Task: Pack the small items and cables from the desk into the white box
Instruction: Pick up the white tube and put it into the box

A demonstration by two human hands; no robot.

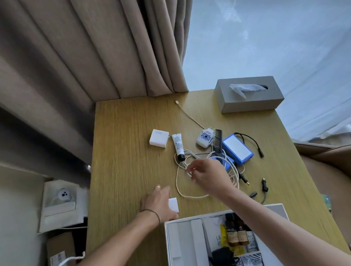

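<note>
The white box (280, 209) lies open at the desk's near edge, holding bottles, a black pouch and packets. My right hand (207, 176) is over the tangle of white cable (180, 189) in the middle of the desk, fingers pinching a strand. My left hand (158, 202) rests on the desk with its fingers on a small white block (174, 205). Farther back lie a white charger (158, 138), a white tube with black cap (178, 146), a white plug-in device (204, 138), a black comb (217, 141) and a blue battery pack (237, 148).
A grey tissue box (248, 94) stands at the back right. Black cables (263, 187) lie to the right of the white ones. A beige cable (187, 114) runs toward the curtain. A brown armchair (348, 173) sits right of the desk, and a wall socket (64, 195) is on the left.
</note>
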